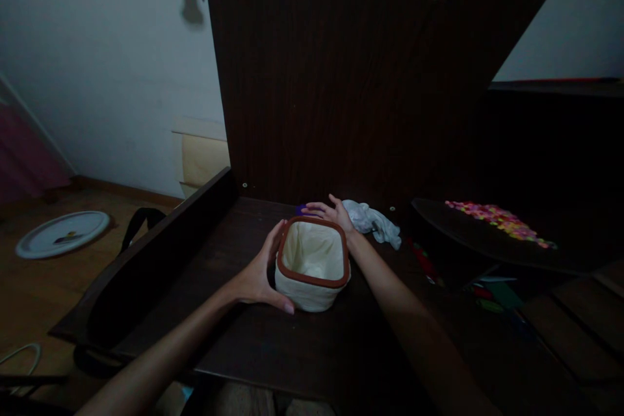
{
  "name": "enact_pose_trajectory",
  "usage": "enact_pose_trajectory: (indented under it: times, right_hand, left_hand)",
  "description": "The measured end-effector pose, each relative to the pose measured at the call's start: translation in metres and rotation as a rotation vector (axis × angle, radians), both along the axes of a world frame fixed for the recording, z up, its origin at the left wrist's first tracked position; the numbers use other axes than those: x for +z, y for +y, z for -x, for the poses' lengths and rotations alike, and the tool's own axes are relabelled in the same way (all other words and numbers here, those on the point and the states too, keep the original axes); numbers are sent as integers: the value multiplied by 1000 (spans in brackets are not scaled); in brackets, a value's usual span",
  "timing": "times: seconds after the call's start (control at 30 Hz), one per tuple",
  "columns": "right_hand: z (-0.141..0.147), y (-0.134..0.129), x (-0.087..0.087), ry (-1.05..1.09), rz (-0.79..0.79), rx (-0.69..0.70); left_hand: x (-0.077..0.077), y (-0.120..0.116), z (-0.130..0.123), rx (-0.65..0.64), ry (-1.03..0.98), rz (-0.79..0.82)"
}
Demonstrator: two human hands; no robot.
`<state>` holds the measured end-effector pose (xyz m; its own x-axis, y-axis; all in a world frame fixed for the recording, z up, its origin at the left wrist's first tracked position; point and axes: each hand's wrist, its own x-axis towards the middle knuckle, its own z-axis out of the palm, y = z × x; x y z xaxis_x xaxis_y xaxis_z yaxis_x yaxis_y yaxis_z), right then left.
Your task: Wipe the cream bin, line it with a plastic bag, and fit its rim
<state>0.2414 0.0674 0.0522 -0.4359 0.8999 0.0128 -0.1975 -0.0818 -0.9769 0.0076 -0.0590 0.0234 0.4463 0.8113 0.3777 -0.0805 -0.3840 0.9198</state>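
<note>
A small square fabric basket (314, 294) with a brown rim and a pale lining stands upright on the dark wooden desk (253, 344). My left hand (263, 276) grips its left side, the thumb across the front and the fingers along the side. Behind the far right corner of the basket, my right hand (331, 211) is open with its fingers stretched to the left. Those fingers are close to a purple object (303, 210), mostly hidden behind the basket. A crumpled whitish plastic bag (373, 221) lies just right of that hand. Nothing shows inside the basket.
A raised side board (160, 260) edges the desk on the left, and a tall dark panel (341, 91) rises behind. On the right, a curved shelf (433, 218) carries many small colourful pieces (502, 221). A white oval lid-like object (63, 234) is at far left.
</note>
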Motion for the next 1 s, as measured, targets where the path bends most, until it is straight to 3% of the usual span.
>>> enact_pose_trajectory:
  times: [0.17, 0.3, 0.4, 0.5, 0.57, 0.6, 0.77, 0.83, 1.0]
  right_hand:
    - [-35, -14, 1, 6, 6, -112]
    - [-74, -44, 3, -19, -69, -163]
    - [-100, -74, 2, -91, -126, -55]
    - [-110, -103, -9, -230, -116, 144]
    - [-101, -116, -23, -274, -66, 164]
    - [-92, -120, -32, -254, -29, 108]
    - [-34, -120, -63, 119, 125, -335]
    - [-19, -116, -62, 228, 157, -423]
    - [2, -114, -37, 303, 263, -434]
  left_hand:
    - [-4, 1, 19, -52, 103, 40]
    - [-9, 2, 34, -79, 187, 45]
    - [-13, 2, 40, -93, 267, 27]
    - [-17, 3, 41, -77, 311, -17]
    - [-19, 5, 38, -65, 326, -38]
    - [-20, 6, 36, -66, 332, -44]
    - [-20, 12, 25, -68, 329, -84]
    - [-19, 13, 22, -46, 318, -99]
    - [-14, 14, 16, -40, 265, -98]
